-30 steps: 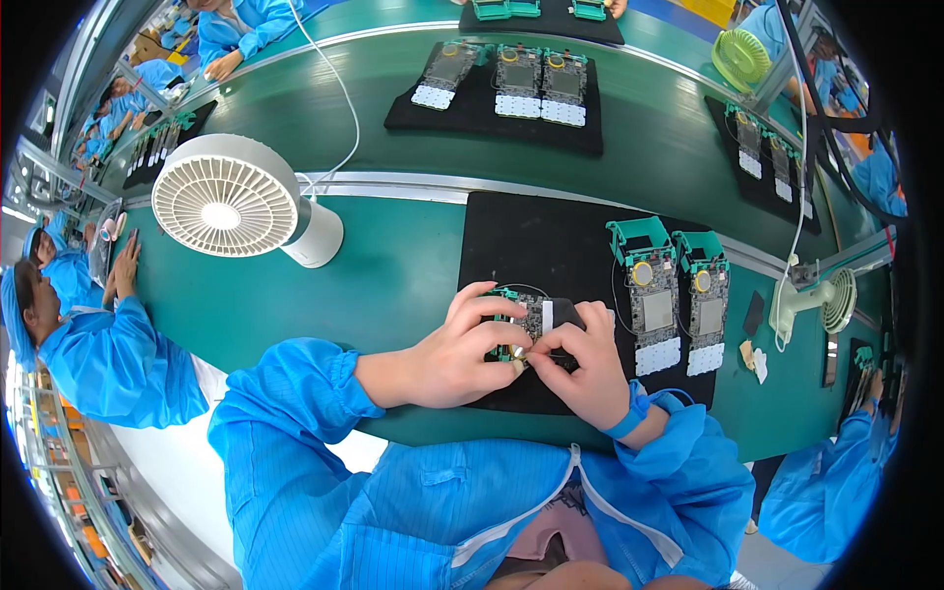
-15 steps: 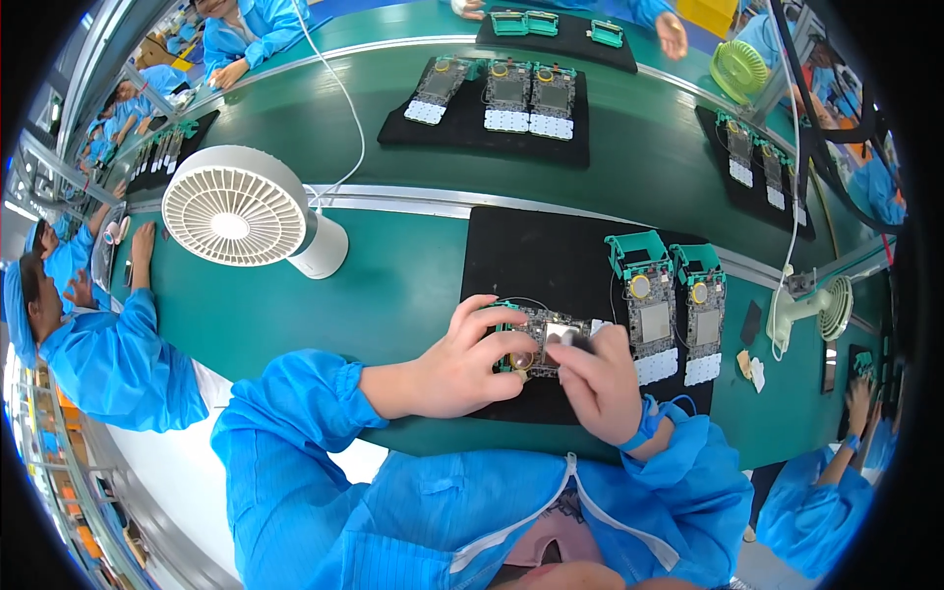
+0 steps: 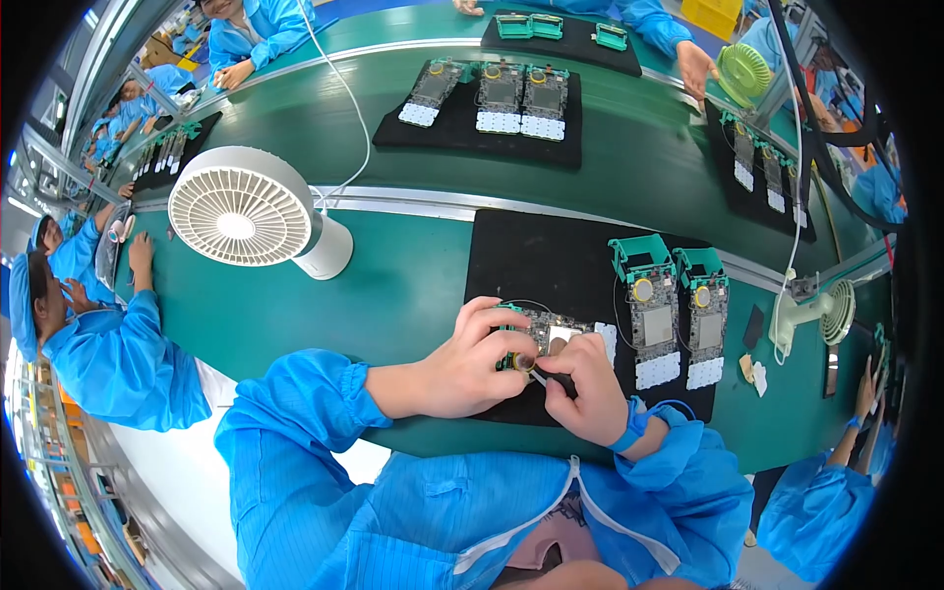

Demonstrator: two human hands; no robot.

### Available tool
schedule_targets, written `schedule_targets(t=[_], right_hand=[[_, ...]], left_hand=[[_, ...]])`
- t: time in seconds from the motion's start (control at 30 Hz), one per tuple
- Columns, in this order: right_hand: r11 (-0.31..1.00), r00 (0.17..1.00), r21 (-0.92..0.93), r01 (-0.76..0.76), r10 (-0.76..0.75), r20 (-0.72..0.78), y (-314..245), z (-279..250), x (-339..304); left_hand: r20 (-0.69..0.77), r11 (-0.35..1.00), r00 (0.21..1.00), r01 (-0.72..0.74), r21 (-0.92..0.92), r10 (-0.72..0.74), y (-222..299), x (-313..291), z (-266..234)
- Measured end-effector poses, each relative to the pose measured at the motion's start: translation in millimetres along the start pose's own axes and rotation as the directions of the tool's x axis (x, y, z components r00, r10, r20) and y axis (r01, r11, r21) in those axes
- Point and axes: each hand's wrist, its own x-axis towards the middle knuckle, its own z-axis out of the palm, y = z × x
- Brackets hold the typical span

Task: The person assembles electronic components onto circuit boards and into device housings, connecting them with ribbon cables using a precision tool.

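A circuit board [image 3: 556,323] lies sideways on the black mat [image 3: 521,246] in front of me, its green plastic frame to the left. My left hand [image 3: 462,359] has its fingers curled over the board's left end, gripping it. Close against it, my right hand [image 3: 587,382] pinches a slim dark tool whose kind I cannot make out. The tool's tip is at the round yellow-edged part by my left fingertips, and my fingers partly cover that spot. Right of my hands, two boards [image 3: 656,320] [image 3: 705,329] with green frames and white pads lie upright on the mat.
A white fan [image 3: 241,211] stands on the green bench at left; a small green fan [image 3: 821,315] is at right near paper scraps [image 3: 754,374]. Beyond a metal rail, a green belt carries black mats [image 3: 433,143] with more boards. Co-workers in blue sit around.
My right hand has shifted left and slightly down along the board, bringing the dark tool from its middle to the round part. My left hand stays in place. A co-worker's hand beyond the belt moved nearer.
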Motion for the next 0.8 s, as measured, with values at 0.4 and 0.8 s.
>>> schedule_targets(t=[0.4, 0.8], right_hand=[[0.987, 0.992, -0.113, 0.118, -0.112, 0.053, 12, -4, -6], [0.987, 0.988, -0.106, 0.118, -0.106, 0.113, 11, -5, -8]], left_hand=[[-0.021, 0.998, 0.998, -0.055, -0.008, 0.054, -5, 2, 14], [0.001, 0.996, 1.0, -0.027, -0.087, 0.027, 2, -2, 15]])
